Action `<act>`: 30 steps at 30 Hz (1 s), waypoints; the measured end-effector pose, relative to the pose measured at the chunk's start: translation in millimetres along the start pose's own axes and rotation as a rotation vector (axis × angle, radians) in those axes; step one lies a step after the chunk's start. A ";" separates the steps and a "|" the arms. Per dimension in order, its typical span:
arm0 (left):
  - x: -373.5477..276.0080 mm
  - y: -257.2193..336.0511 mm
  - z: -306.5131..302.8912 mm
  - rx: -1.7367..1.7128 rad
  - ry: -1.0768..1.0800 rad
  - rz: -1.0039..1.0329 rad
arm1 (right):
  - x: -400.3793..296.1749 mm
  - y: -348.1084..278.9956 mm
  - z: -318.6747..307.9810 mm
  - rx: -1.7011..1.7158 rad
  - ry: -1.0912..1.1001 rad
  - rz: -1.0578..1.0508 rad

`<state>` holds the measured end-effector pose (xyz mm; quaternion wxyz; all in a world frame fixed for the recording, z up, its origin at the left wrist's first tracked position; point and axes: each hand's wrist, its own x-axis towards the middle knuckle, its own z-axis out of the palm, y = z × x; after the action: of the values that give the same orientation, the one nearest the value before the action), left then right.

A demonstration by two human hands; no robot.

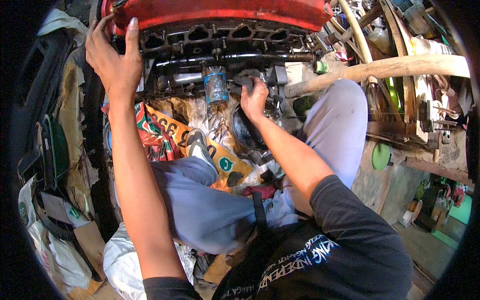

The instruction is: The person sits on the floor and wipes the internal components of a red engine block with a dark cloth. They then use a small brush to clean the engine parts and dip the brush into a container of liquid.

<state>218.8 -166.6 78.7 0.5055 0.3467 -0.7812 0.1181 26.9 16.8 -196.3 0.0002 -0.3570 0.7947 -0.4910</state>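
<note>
A car engine stands before me, with a red valve cover [217,13] above the grimy cylinder head [221,35] and its row of dark ports. My left hand [114,62] is at the engine's left end, fingers spread and fingertips against the end of the red cover. Lower on the block, my right hand [257,97] pinches a dark piece that looks like a rag [242,80] against the engine's side. Just left of it, a worn blue oil filter [216,86] sticks out of the block. What lies behind the dark piece is hidden.
Below my right hand is a round black basin [240,125]. A yellow printed banner [228,155] and a red-green plastic bag [155,131] lie by my foot. Peeled wooden poles [393,69] cross at the right. A dark car panel [41,82] stands at the left.
</note>
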 end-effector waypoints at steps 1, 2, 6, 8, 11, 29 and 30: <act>0.4 -2.3 -0.2 -0.002 0.005 0.005 | 1.7 -9.2 -0.8 0.053 0.063 0.067; -0.3 -4.5 -1.1 -0.003 0.010 0.010 | 3.0 -18.3 -2.5 0.107 0.125 0.134; 5.8 -6.4 3.0 -0.031 -0.023 -0.026 | 23.8 -12.6 12.3 -0.007 0.290 0.559; 7.4 -2.3 9.1 -0.056 -0.002 -0.028 | 33.9 -17.9 26.0 0.359 0.290 0.658; 1.9 -5.6 1.8 -0.024 -0.034 -0.073 | 39.0 -34.8 31.3 0.710 0.137 0.562; 13.7 8.8 27.4 -0.039 0.030 -0.102 | 78.5 13.2 -4.8 0.889 -0.525 0.641; 5.1 -6.8 12.2 0.002 0.017 -0.130 | 58.8 -18.1 -5.5 1.118 -0.420 0.883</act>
<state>213.5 -180.2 76.4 0.5183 0.3963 -0.7527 0.0887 -8.6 -17.0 -158.8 0.5311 -0.0374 0.4792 -0.6978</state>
